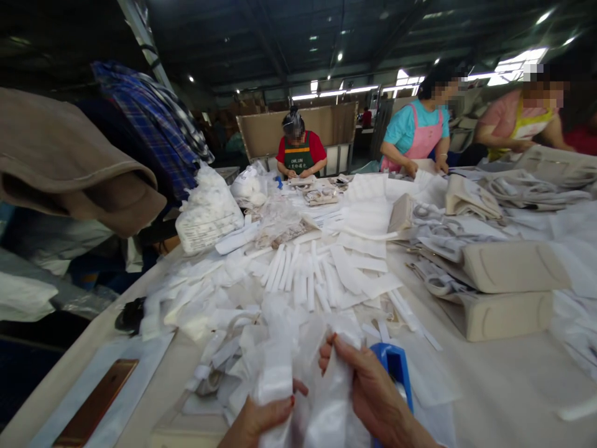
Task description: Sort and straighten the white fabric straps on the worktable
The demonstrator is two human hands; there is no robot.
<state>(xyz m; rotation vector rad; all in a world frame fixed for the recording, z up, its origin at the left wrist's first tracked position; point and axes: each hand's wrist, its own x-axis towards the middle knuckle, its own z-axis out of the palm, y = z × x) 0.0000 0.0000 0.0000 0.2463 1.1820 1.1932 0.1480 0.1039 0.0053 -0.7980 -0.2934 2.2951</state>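
My left hand (pixel 265 418) is at the bottom edge, fingers closed on a folded white strip of thin fabric (pixel 276 379). My right hand (pixel 368 392) is just to the right of it, fingers pinching a crumpled piece of white translucent material (pixel 329 404) that hangs between both hands. A blue plastic tool (pixel 396 367) lies right behind my right hand, partly hidden by it. In front of my hands spreads a heap of white strips and paper pieces (pixel 303 280).
Beige bags (pixel 508 267) with strap bundles (pixel 438 283) lie at the right. A full clear plastic sack (pixel 208 211) stands at the left back. A phone (pixel 96 404) lies near the left front edge. Three people work at the far side. Clothes (pixel 69 162) hang at the left.
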